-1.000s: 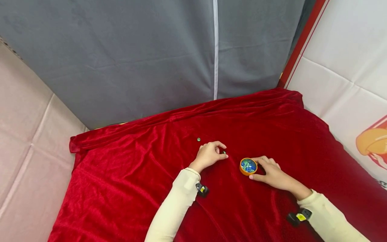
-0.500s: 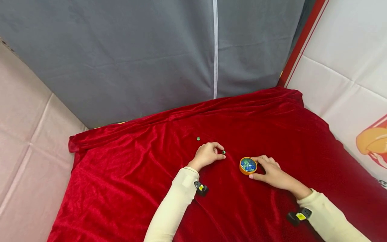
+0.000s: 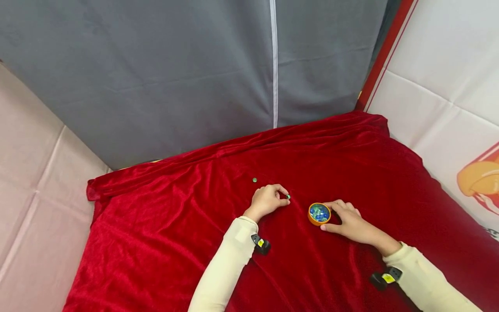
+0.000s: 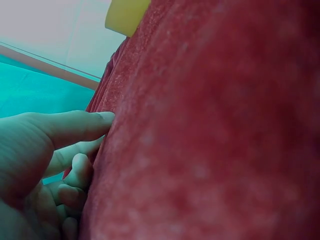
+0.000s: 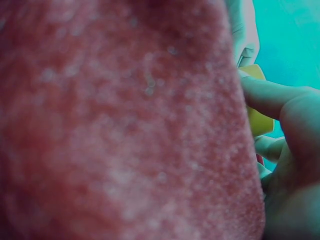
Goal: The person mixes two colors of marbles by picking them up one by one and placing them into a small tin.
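My left hand (image 3: 267, 201) is low over the red cloth, with a small green marble (image 3: 288, 196) between thumb and index fingertips. In the left wrist view the thumb and fingers (image 4: 75, 127) reach down to the cloth, and the marble is hidden. To the right stands a round orange tub (image 3: 319, 214) holding several blue and green marbles. My right hand (image 3: 351, 223) grips the tub from its right side, thumb at the near edge and index finger at the far edge. The right wrist view has the tub (image 5: 261, 121) as a yellow wall behind the thumb.
Another green marble (image 3: 254, 180) lies on the red cloth (image 3: 175, 242), beyond my left hand. Folds run over the cloth's left part. A grey curtain (image 3: 175, 86) closes off the back, with pale panels at left and right.
The left thumb and index finger have closed in on the green marble, after drawing slightly back to the left. The right hand and the tub have stayed in place.
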`<action>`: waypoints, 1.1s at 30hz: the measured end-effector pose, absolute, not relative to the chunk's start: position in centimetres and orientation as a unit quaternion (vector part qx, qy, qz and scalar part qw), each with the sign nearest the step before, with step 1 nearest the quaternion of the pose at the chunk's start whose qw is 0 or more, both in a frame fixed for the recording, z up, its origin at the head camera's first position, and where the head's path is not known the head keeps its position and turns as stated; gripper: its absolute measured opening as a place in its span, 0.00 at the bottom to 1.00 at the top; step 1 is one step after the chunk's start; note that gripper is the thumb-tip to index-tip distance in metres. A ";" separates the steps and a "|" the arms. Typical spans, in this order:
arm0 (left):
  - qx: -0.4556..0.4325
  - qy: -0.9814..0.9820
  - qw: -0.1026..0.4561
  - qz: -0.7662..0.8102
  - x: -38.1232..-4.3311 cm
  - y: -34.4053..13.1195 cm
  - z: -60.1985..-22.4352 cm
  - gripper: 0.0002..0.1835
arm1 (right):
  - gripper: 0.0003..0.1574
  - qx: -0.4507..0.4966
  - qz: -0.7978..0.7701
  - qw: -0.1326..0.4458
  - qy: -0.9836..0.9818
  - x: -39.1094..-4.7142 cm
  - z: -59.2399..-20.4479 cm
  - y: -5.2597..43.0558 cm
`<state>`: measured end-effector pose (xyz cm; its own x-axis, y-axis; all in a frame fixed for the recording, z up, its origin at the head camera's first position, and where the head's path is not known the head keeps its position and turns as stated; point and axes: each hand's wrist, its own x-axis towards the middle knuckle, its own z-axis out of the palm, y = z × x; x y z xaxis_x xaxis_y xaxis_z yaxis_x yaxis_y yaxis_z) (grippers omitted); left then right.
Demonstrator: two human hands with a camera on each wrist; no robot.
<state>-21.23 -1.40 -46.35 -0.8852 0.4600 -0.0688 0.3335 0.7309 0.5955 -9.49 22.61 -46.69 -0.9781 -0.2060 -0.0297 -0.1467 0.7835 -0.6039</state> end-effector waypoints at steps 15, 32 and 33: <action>0.208 0.931 0.112 0.278 -21.1 -1.1 -46.4 0.07 | 0.37 -0.097 -0.320 0.046 0.941 -9.4 -46.5 22.6; 0.211 0.906 0.122 0.345 -20.4 -0.8 -45.9 0.05 | 0.37 -0.097 -0.317 0.046 0.942 -9.4 -46.6 22.6; 0.215 0.904 0.123 0.348 -20.3 -0.7 -45.7 0.05 | 0.37 -0.097 -0.316 0.046 0.943 -9.4 -46.6 22.6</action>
<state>-20.31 -0.70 -45.68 -0.8776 0.4739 -0.0730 0.3025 0.6653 0.6825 -9.45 22.55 -46.55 -0.9771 -0.2113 -0.0265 -0.1527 0.7821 -0.6041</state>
